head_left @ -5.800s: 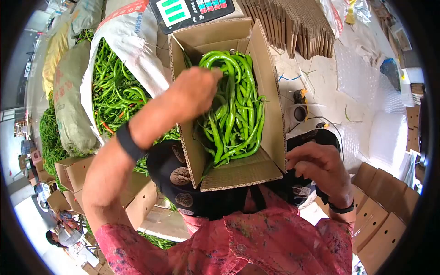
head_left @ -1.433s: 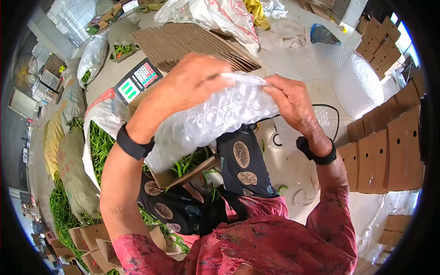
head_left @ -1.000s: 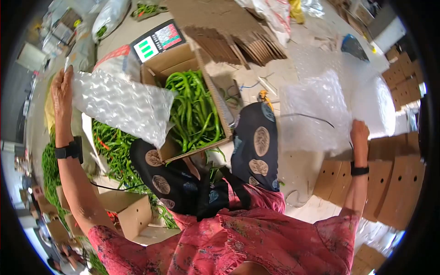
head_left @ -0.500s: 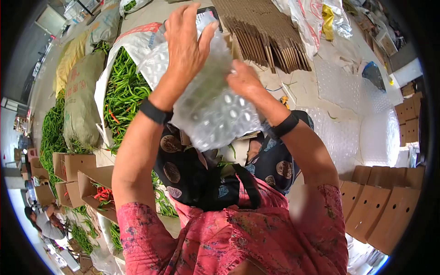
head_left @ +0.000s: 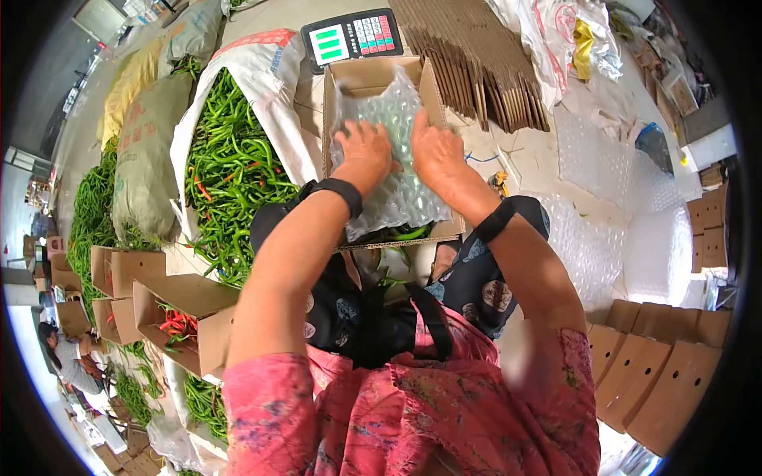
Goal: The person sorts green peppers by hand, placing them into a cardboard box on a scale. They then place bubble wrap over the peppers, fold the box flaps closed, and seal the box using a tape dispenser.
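Note:
A sheet of bubble wrap (head_left: 405, 198) lies inside an open cardboard box (head_left: 432, 99), over green peppers (head_left: 409, 232) that show at the near edge. My left hand (head_left: 365, 155) rests on the left part of the wrap, fingers apart. Against the wrap's right side, near the box wall, my right hand (head_left: 436, 155) lies with its fingers partly spread. Just beyond the box stands a scale (head_left: 349, 40) with a lit green display.
An open sack (head_left: 266, 79) of green peppers is at left, with a cardboard box of red peppers (head_left: 178, 324) nearer. Flattened cardboard (head_left: 476, 63) lies beyond, bubble wrap (head_left: 587, 238) and closed boxes (head_left: 643, 365) at right. A person (head_left: 71, 361) sits far left.
Both hands have come down with the bubble wrap, which was held up and now lies in the box. The box and the scale are now uncovered to view.

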{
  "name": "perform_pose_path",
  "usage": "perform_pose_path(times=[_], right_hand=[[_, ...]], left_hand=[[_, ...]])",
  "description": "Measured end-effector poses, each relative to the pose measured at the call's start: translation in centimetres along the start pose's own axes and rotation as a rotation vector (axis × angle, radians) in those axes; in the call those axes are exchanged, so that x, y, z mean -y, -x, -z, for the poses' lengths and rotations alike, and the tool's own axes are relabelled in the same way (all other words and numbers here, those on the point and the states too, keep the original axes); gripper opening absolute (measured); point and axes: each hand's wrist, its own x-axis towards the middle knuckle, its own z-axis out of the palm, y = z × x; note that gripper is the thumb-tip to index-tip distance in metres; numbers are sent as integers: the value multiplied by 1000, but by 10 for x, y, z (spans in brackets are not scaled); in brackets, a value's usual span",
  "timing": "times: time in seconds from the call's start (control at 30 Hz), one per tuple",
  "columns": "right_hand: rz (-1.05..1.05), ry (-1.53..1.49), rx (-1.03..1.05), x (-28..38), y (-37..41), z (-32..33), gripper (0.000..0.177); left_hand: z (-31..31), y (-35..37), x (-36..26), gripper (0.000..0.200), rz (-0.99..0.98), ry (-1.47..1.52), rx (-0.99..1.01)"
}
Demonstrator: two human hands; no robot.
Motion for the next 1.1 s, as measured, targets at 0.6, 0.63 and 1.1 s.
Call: perform_pose_path(times=[0.6, 0.63, 1.1], right_hand=[[-91, -201, 464, 18, -83, -53, 74], [-93, -198, 462, 24, -77, -45, 74], [-640, -358, 606, 28, -67, -92, 90]], left_hand=[[18, 15, -10, 105, 350, 248, 178], [17, 11, -10, 111, 373, 256, 176], [-72, -19, -3, 78, 687, 802, 228]])
